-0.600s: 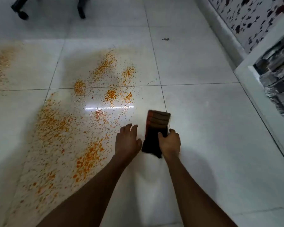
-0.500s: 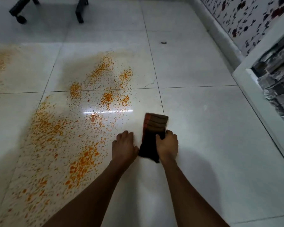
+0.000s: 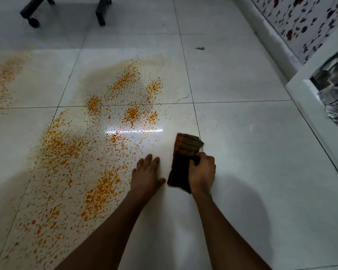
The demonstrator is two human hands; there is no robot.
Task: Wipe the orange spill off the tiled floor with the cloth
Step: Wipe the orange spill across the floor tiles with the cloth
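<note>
1. My right hand [image 3: 202,172] grips the folded dark cloth with brown and orange stripes [image 3: 184,152], fingers curled over its right edge and thumb on top, pinching the fabric against the floor.
2. The cloth lies flat on the glossy white tiled floor [image 3: 252,152], just right of the spill's near edge; its striped end points away from me and its dark end sits under my wrist.
3. My left hand [image 3: 145,175] rests palm down on the floor, fingers straight and close together, thumb spread toward the cloth. It holds nothing. It sits just beside the cloth, apart from it by a narrow strip of bare tile.
4. The orange spill of scattered droplets and blotches [image 3: 98,152] spreads across the tiles left of my left hand, reaching from the near left corner up past the tile joint.
5. A second, fainter orange patch [image 3: 2,80] lies at the far left edge.
6. Black furniture legs, one with a caster [image 3: 33,21], stand at the top left.
7. A small dark scrap [image 3: 200,48] lies on the far tile.
8. A white skirting ledge under floral-patterned wall [image 3: 271,32] runs along the right side.
</note>
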